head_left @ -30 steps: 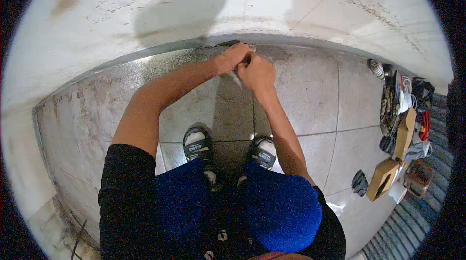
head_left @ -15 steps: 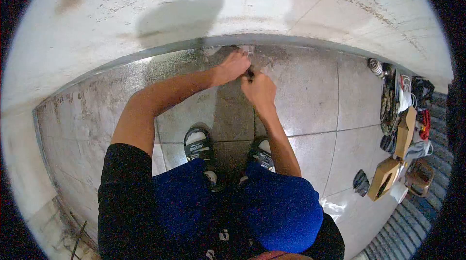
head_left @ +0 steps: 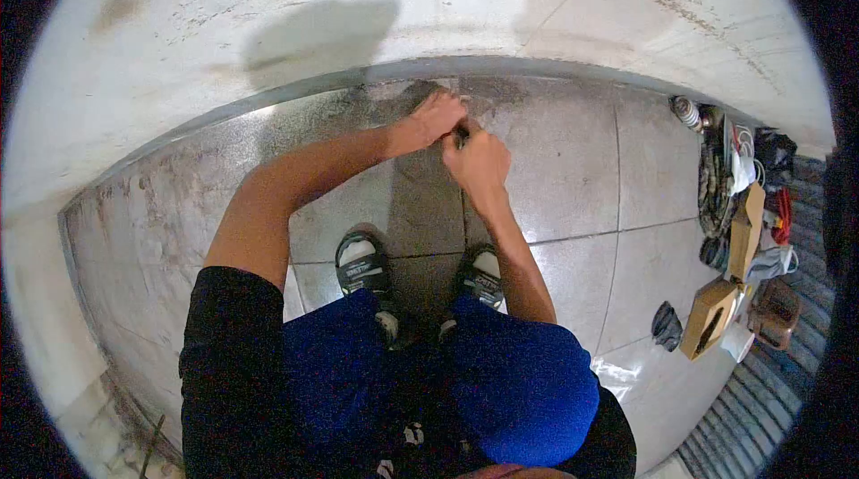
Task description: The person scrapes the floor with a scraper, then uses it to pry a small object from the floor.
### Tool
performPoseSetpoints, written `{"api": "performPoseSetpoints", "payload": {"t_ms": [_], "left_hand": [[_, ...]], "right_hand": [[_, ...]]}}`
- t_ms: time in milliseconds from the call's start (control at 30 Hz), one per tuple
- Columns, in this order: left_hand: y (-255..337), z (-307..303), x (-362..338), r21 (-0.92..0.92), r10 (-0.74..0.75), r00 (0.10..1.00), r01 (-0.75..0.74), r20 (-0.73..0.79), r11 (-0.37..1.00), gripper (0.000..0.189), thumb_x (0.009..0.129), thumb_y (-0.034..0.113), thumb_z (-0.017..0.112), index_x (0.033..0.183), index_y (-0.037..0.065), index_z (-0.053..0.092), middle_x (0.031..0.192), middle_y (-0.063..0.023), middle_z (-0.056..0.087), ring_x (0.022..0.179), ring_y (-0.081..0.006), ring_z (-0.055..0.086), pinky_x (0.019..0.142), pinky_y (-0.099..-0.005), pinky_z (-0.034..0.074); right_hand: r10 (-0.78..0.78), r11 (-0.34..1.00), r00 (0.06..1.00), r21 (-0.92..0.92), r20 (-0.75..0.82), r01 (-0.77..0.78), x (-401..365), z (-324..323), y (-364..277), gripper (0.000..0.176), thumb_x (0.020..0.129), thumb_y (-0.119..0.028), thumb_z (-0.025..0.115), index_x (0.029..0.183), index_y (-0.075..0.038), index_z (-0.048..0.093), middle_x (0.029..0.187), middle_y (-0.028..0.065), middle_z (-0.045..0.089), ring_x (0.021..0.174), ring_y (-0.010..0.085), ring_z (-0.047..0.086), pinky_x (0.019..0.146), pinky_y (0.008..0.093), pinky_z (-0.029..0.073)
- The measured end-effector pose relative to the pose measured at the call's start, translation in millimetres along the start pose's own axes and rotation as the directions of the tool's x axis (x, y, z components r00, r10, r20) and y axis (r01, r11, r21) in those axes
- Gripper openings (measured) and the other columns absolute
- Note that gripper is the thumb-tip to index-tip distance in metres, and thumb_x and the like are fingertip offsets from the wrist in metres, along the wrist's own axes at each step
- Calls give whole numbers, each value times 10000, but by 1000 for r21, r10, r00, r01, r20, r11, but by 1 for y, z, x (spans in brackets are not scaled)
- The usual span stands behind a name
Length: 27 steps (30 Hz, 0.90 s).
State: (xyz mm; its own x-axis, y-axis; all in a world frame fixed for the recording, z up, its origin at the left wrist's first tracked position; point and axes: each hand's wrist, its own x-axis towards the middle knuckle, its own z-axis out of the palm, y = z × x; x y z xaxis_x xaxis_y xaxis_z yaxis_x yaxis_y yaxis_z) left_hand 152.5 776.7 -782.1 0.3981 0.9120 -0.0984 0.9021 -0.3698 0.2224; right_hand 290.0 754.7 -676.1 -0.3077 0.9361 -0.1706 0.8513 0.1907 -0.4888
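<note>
Close to the base of the wall, my left hand and my right hand meet over the tiled floor. The left has its fingers bent and pressed together at the top of the right. My right hand is closed in a fist with the thumb uppermost. Between them shows a small dark object, mostly covered by the fingers; its kind I cannot make out. Behind the hands, a darker, wet-looking patch lies on the tiles along the wall.
A stained white wall rises just beyond my hands. My sandalled feet are below. On the right lie an open cardboard box, a dark crumpled cloth, a brown plastic container and assorted cables, beside a ribbed shutter.
My hands stay together at nearly the same spot, with the left fingers slightly shifted toward the right fist. The whole view has moved a little.
</note>
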Motion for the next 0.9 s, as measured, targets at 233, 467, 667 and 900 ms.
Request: {"api": "performPoseSetpoints", "payload": {"t_ms": [233, 467, 667, 900], "left_hand": [[-3, 7, -11, -135, 135, 932, -189, -337, 973, 203, 720, 43, 588, 922, 36, 567, 915, -150, 571, 955, -301, 541, 834, -404, 424], [7, -9, 5, -123, 1, 998, 8, 69, 992, 88, 693, 86, 613, 771, 52, 590, 806, -141, 600, 818, -306, 595, 758, -395, 478], [-11, -14, 7, -111, 159, 973, -179, -167, 977, 188, 730, 215, 557, 759, 38, 616, 740, -202, 606, 713, -349, 618, 653, -435, 503], [17, -5, -5, -49, 16, 992, -23, -128, 999, 107, 658, 76, 628, 751, 28, 652, 763, -182, 642, 734, -342, 643, 646, -401, 529]], "right_hand": [[-2, 999, 997, 40, 78, -2, 2, -12, 4, 295, 744, -322, 595, 923, -104, 682, 841, 212, 651, 798, 377, 629, 718, 451, 496], [25, 1000, 990, 12, 135, -27, -1, -24, -5, 329, 743, -327, 578, 935, -79, 677, 841, 221, 647, 818, 388, 624, 745, 445, 493], [-11, 997, 999, 81, 43, 7, 5, -19, -3, 328, 731, -335, 595, 841, -35, 667, 763, 233, 639, 741, 394, 629, 693, 463, 502], [-53, 991, 999, 122, -5, 53, -11, -9, 8, 327, 741, -336, 586, 836, -32, 656, 743, 233, 636, 719, 400, 628, 691, 474, 504]]}}
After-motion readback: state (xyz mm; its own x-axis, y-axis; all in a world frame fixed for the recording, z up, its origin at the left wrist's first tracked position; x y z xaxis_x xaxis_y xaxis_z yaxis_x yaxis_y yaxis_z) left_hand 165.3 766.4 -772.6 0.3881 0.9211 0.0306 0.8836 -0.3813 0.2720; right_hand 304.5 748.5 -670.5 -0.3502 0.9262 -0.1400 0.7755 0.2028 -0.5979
